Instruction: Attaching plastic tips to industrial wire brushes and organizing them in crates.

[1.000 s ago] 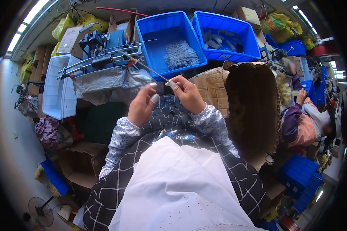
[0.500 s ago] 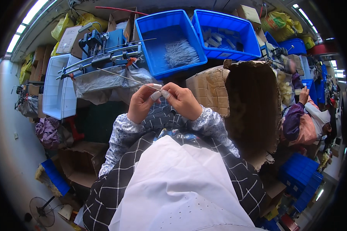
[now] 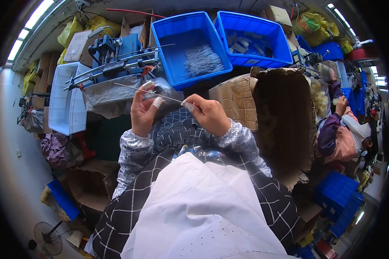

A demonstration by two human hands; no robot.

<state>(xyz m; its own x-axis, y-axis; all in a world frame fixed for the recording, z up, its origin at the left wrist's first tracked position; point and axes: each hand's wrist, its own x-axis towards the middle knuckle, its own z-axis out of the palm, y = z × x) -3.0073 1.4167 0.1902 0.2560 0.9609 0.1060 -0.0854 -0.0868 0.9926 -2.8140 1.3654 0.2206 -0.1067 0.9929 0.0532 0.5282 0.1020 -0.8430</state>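
My left hand (image 3: 143, 112) and my right hand (image 3: 209, 114) hold a thin metal rod (image 3: 134, 88) between them, above my lap. The rod runs from my right fingertips up and to the left past my left fingers, which have white tape on the tips. Just beyond my hands stands a blue bin (image 3: 168, 47) with a heap of similar thin rods (image 3: 202, 60). A blue metal jig with long bars (image 3: 116, 60) sits to the left of that bin, over a grey plastic sheet (image 3: 103, 97).
A second blue bin (image 3: 268, 36) holds small white parts. An open cardboard box (image 3: 281, 116) stands at my right. A white crate (image 3: 67, 101) is at the left. Another person (image 3: 345, 134) sits at the far right among blue crates.
My hands were close together half a second ago; now they have drawn apart, and the rod shows stretched out to the left between them.
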